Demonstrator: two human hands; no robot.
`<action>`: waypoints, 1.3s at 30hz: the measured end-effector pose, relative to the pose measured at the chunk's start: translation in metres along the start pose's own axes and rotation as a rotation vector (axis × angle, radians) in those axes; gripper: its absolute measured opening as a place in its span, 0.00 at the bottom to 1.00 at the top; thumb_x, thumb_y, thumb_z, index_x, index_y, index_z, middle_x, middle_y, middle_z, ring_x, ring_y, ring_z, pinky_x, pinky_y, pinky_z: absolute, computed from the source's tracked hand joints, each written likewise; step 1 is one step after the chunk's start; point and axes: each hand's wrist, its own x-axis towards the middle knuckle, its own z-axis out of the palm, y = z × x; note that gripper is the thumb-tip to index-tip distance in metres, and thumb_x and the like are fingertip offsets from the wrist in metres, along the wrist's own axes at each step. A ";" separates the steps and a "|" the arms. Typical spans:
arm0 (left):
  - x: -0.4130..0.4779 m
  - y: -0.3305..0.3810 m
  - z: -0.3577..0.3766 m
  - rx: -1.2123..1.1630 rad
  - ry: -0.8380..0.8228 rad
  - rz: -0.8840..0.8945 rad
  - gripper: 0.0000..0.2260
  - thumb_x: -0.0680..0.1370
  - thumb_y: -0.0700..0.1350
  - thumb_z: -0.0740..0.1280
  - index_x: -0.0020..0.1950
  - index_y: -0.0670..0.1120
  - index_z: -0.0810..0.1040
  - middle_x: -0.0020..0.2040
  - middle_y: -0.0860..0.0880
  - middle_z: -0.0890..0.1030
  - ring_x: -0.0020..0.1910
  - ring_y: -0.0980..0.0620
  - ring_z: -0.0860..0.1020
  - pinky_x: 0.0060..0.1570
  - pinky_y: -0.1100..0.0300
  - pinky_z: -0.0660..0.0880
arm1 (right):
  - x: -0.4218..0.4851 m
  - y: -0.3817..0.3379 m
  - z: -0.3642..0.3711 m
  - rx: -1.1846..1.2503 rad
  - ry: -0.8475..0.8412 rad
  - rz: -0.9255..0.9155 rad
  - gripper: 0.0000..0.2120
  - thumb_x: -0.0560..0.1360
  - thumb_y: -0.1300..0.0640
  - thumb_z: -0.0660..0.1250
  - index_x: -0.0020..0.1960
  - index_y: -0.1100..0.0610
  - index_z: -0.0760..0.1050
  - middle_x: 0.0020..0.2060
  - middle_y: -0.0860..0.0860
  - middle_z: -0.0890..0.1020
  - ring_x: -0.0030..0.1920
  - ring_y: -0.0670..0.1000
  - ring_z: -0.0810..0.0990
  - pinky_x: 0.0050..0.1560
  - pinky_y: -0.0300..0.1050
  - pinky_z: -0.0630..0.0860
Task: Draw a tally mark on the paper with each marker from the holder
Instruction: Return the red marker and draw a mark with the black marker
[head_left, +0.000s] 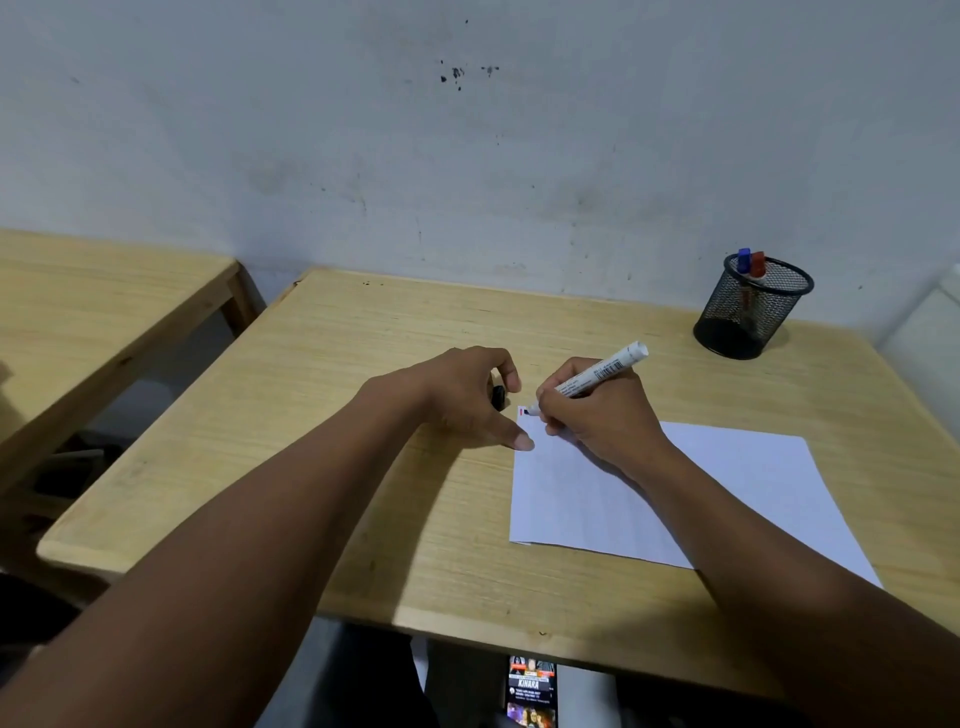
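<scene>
A white sheet of paper (691, 493) lies on the wooden desk (363, 415). My right hand (597, 410) grips a white-bodied marker (602, 371), its black tip touching the paper's top left corner beside a small red mark (521, 412). My left hand (467, 400) rests just left of the paper, holding a black cap (498, 397), with its thumb at the paper's edge. A black mesh holder (750, 309) stands at the desk's back right with a blue marker (744, 260) and a red marker (758, 264) in it.
A second wooden table (104, 312) stands to the left across a gap. A stained white wall (467, 156) runs behind the desk. A phone (531, 691) with a lit screen sits below the desk's front edge.
</scene>
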 end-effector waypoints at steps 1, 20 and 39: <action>0.001 -0.001 0.000 0.002 0.002 0.002 0.30 0.61 0.60 0.83 0.57 0.54 0.76 0.45 0.54 0.81 0.44 0.55 0.80 0.44 0.59 0.75 | -0.001 -0.001 0.000 0.009 -0.009 0.006 0.07 0.66 0.64 0.73 0.41 0.68 0.80 0.34 0.62 0.83 0.33 0.59 0.82 0.38 0.50 0.82; 0.032 0.042 -0.025 -0.947 0.089 0.181 0.04 0.78 0.39 0.73 0.52 0.42 0.82 0.43 0.46 0.86 0.42 0.48 0.84 0.45 0.59 0.78 | 0.026 -0.089 -0.082 0.408 0.009 0.211 0.07 0.77 0.59 0.67 0.43 0.59 0.81 0.32 0.55 0.84 0.28 0.48 0.81 0.30 0.39 0.73; 0.078 0.126 -0.026 -0.904 0.169 0.334 0.04 0.78 0.41 0.73 0.49 0.40 0.81 0.37 0.47 0.84 0.35 0.51 0.83 0.39 0.60 0.79 | 0.034 -0.114 -0.143 0.068 -0.057 0.195 0.18 0.78 0.45 0.71 0.52 0.61 0.78 0.35 0.57 0.83 0.28 0.50 0.81 0.25 0.38 0.70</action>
